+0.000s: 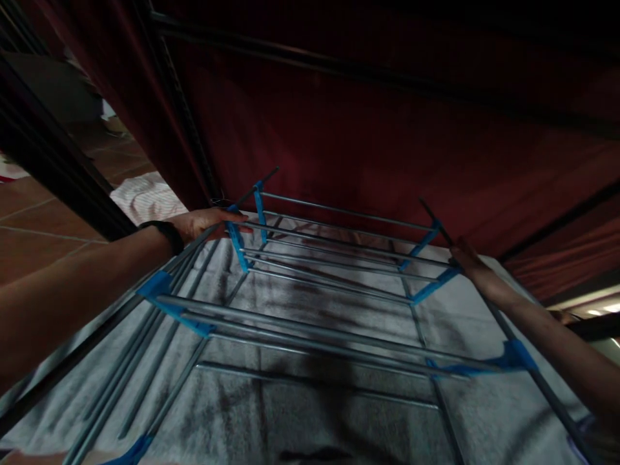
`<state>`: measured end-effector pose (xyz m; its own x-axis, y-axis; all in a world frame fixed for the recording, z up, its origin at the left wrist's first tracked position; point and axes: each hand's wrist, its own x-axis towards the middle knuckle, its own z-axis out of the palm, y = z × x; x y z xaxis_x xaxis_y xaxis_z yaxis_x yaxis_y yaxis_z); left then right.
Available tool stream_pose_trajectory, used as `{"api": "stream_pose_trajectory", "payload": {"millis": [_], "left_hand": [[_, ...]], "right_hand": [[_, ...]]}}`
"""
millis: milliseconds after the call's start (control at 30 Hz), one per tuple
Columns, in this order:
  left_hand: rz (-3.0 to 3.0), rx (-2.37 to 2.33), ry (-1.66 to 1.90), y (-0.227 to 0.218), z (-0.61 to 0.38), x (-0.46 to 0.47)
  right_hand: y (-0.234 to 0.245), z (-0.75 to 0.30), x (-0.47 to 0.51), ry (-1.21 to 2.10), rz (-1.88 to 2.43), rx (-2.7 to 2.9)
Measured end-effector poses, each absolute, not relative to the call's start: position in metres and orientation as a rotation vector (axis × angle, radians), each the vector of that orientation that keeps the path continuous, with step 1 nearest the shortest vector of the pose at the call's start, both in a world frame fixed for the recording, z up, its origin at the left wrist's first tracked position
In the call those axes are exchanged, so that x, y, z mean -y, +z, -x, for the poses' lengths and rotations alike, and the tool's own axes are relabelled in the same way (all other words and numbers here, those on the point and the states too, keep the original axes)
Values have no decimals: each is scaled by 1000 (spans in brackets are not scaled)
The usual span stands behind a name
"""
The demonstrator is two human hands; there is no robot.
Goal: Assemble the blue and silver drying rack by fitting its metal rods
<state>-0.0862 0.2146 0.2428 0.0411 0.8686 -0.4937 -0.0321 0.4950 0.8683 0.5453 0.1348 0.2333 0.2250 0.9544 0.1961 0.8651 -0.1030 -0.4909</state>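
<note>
A folding clothes drying rack [314, 323] of grey metal rods with blue plastic joints fills the middle of the view. A pale grey towel [290, 413] lies spread flat beneath its rods. My left hand [206, 223], with a black band at the wrist, rests on the rack's left side bar near a blue joint, fingers stretched along the bar. My right hand [465, 255] reaches to the rack's far right corner and touches the side bar by another blue joint; its fingers are partly hidden in the dim light.
A dark red curtain [387, 142] hangs close behind the rack. Reddish floor tiles [39, 213] and a pale striped cloth [145, 197] lie at the left. A dark frame bar [58, 174] slants across the upper left.
</note>
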Motion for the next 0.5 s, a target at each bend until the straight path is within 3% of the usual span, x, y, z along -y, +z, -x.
{"api": "stream_pose_trajectory", "payload": {"millis": [67, 200, 267, 500], "left_hand": [[-811, -1377, 808, 241, 87, -217], [-811, -1380, 818, 236, 89, -221], [-815, -1383, 814, 234, 89, -222], [-752, -1469, 732, 240, 86, -218]], "right_hand": [[239, -539, -131, 253, 1957, 1612], [250, -515, -120, -101, 1641, 1744], [260, -483, -107, -24, 1492, 1834], [330, -325, -11, 1492, 632, 2127]]}}
